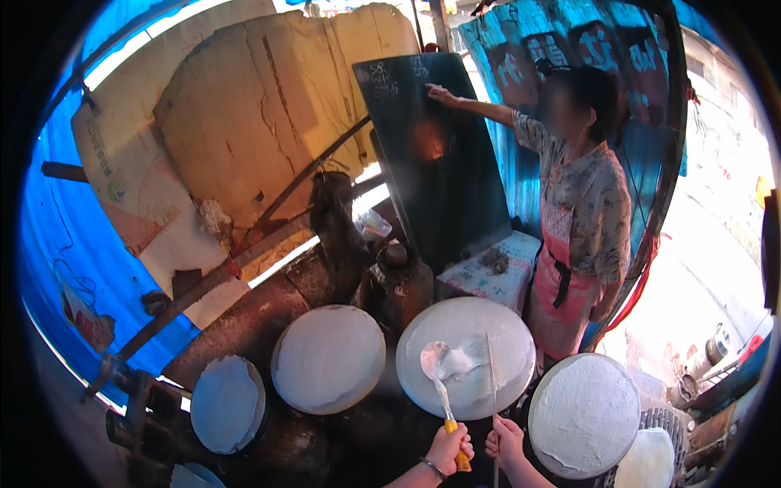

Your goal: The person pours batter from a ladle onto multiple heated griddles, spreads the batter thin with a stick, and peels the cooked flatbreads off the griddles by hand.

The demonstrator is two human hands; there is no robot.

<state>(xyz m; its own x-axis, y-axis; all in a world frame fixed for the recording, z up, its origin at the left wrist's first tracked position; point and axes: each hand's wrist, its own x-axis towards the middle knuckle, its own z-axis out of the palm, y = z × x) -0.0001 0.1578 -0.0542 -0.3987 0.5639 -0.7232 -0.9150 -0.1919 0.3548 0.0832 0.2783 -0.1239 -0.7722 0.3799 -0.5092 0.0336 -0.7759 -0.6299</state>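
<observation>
My left hand (447,450) is closed around the yellow handle of a ladle (443,397). The ladle's bowl is over a large round griddle (488,315) coated in white batter. Next to the bowl lies a brighter pool of batter (460,360). In my closed right hand (508,442) is a thin stick (491,376), reaching across the same griddle to the right of the ladle. A dark band circles my left wrist.
White-coated round griddles stand on the left (329,359), far left (228,404) and right (584,415). Behind the middle one are a rusty metal cylinder (397,281) and a cloth-covered surface (496,272). A person in a pink apron (561,276) touches a blackboard (455,179).
</observation>
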